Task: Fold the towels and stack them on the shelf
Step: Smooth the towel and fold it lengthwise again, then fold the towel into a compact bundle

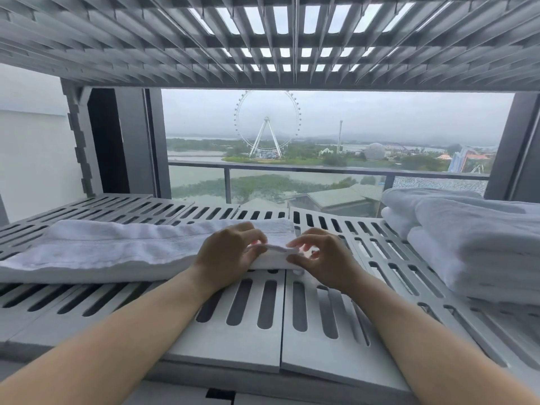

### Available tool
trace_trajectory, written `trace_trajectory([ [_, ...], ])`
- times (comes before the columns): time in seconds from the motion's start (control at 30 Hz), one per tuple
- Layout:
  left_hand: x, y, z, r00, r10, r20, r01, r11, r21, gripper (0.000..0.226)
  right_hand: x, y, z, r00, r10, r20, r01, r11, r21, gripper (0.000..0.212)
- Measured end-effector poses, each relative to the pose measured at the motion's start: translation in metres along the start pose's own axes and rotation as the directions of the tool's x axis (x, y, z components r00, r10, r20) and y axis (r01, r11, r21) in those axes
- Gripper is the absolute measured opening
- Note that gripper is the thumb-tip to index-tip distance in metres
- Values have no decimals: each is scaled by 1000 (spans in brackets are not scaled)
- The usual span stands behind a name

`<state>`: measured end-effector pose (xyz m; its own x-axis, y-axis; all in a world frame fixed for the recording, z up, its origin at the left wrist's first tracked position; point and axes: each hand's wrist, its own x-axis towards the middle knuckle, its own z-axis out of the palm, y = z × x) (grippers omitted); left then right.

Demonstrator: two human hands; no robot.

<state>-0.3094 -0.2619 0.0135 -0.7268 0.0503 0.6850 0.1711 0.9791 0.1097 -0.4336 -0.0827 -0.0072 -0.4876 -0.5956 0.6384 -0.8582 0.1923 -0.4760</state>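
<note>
Towel (117, 247) folded long on slatted shelf (263, 311); left hand (230, 252) and right hand (324, 258) pinch its right corner. Folded stack (473, 244) cut off at right edge.

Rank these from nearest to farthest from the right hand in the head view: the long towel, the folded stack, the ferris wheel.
1. Long towel: its end is under the right hand.
2. Folded stack: to the right on the shelf.
3. Ferris wheel: outside, far beyond the window.
</note>
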Motion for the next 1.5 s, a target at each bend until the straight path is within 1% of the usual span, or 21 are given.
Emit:
trace_trajectory([
  [0.1,-1,0,-1,999,26,29,-25,999,-33,10,1,-2,2,999,-54,4,54,997,-55,10],
  [0.17,-2,-1,-1,996,46,77,-41,997,-64,10,1,-4,3,997,-72,25,74,993,-87,10],
  [0.23,-2,-2,-2,993,40,114,-30,996,-87,12,1,-4,3,997,-49,61,55,994,-96,13],
  [0.3,-2,-3,-2,991,36,129,-23,995,-97,14,1,-5,1,997,-2,75,7,998,-66,14],
  [0.37,-2,-2,-2,990,45,133,-32,995,-99,13,4,-6,-1,997,76,27,-75,997,-16,15],
  [0.4,-3,-2,-2,990,50,134,-37,994,-102,13,7,-5,-1,992,124,-4,-124,992,-13,16],
  [0.47,-2,-1,-2,990,39,137,-24,993,-112,14,15,-4,-2,975,221,-31,-222,973,-62,15],
  [0.53,-3,0,-1,992,9,123,7,992,-124,15,23,-3,-2,959,279,-44,-283,952,-120,11],
  [0.6,-1,0,0,996,-46,72,57,985,-162,16,31,-4,-1,956,289,-50,-294,944,-150,9],
  [0.67,3,-2,-2,990,-141,22,142,963,-231,13,39,-6,-2,955,292,-55,-297,940,-166,7],
  [0.7,8,-4,-5,982,-187,22,187,951,-248,13,45,-7,-3,955,291,-55,-296,937,-185,6],
  [0.77,17,-13,-11,966,-235,111,254,942,-218,13,56,-11,-2,958,283,-46,-286,929,-237,6],
  [0.87,29,-28,-18,927,-232,295,256,965,-47,16,70,-17,5,966,256,-47,-256,904,-342,8],
  [0.93,38,-36,-20,910,-224,350,232,973,18,19,77,-21,14,967,254,-28,-241,867,-436,10],
  [1.0,46,-42,-15,904,-205,374,200,978,54,22,82,-24,23,955,295,-12,-256,810,-528,14],
  [1.1,61,-45,1,899,-190,394,150,980,131,33,92,-23,34,910,412,-41,-356,730,-583,21],
  [1.2,71,-49,24,901,-191,389,118,972,203,44,106,-23,43,855,512,-81,-440,637,-633,19],
  [1.27,70,-54,38,886,-217,409,149,970,192,49,111,-22,49,827,551,-113,-479,583,-657,21],
  [1.37,62,-60,54,838,-237,491,207,972,114,54,109,-17,60,804,570,-169,-507,509,-695,27],
  [1.43,60,-63,57,828,-241,506,205,971,127,57,105,-14,65,787,580,-212,-532,464,-708,31],
  [1.5,60,-63,57,825,-250,507,212,968,134,58,103,-11,68,784,579,-224,-530,436,-727,33],
])
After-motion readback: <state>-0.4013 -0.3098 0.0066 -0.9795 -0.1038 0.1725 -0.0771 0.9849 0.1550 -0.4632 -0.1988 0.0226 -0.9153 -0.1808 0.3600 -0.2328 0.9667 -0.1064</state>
